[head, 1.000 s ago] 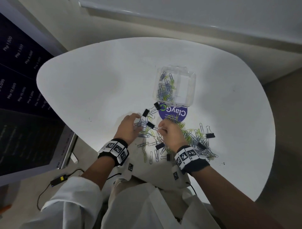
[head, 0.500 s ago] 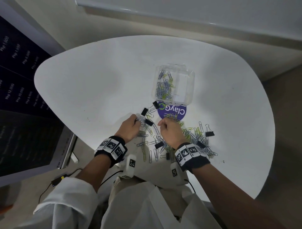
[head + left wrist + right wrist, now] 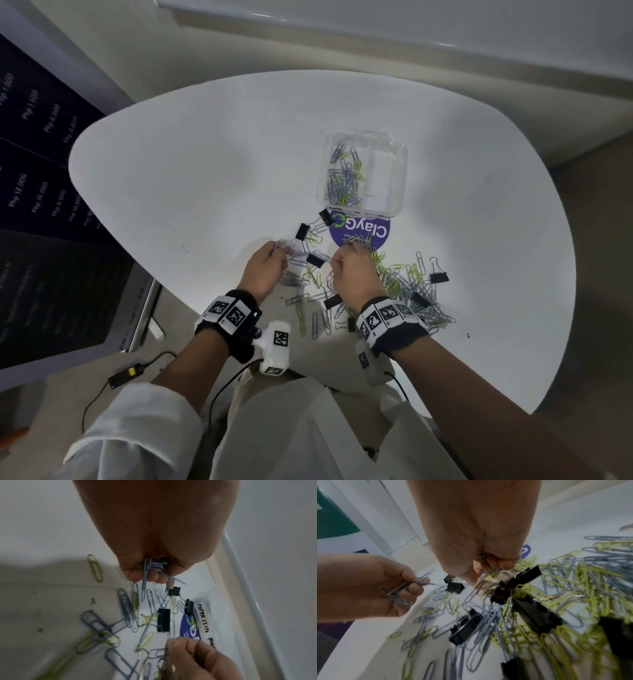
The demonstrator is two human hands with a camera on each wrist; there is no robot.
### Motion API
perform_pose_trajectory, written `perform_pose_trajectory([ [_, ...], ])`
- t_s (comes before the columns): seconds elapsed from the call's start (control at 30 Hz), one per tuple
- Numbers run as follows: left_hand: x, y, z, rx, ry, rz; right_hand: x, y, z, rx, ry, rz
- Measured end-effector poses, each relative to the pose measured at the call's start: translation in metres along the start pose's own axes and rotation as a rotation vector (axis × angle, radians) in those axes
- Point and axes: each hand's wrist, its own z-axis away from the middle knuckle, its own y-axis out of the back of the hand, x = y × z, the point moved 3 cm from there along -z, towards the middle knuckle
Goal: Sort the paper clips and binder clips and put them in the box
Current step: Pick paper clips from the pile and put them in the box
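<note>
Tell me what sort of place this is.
Probably an office or shop-like room, not a home: a round white table strewn with paper clips, a dark board listing "Php" prices on the left, and a clear box labelled for clips.

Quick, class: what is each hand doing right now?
Left hand: fingers curled round a bunch of grey paper clips.
Right hand: fingers closed on a few yellow paper clips.
</note>
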Motion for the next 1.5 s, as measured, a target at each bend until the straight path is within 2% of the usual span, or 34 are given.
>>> perform_pose_trajectory([
  [0.2,0.007,-0.005,0.004,-0.043,0.189,0.396,0.007,0.013,0.007,0.008,-0.171,-0.385],
  [0.37,0.01,-0.013,0.003,-0.081,0.261,0.434,0.015,0.02,0.009,0.073,-0.288,-0.615],
  [0.57,0.009,-0.022,0.006,-0.067,0.349,0.613,0.026,0.021,0.01,0.027,-0.358,-0.649],
  [0.87,0.011,-0.037,0.002,-0.213,0.241,0.513,0.035,0.028,0.016,-0.111,-0.376,-0.65],
  [1.07,0.026,-0.051,0.003,-0.346,0.233,0.511,0.041,0.037,0.019,-0.123,-0.395,-0.693],
  [1.2,0.037,-0.063,0.0,-0.32,0.292,0.514,0.051,0.04,0.018,-0.078,-0.492,-0.736],
  [1.27,0.043,-0.069,-0.003,-0.311,0.295,0.427,0.051,0.043,0.019,-0.083,-0.442,-0.675],
  [1.33,0.049,-0.074,-0.006,-0.296,0.221,0.186,0.053,0.046,0.02,-0.064,-0.381,-0.56],
  [1.43,0.057,-0.084,-0.01,-0.211,-0.106,-0.35,0.056,0.048,0.016,-0.001,-0.356,-0.457],
  [1.5,0.058,-0.093,-0.011,-0.171,-0.287,-0.611,0.06,0.048,0.014,0.033,-0.374,-0.398],
])
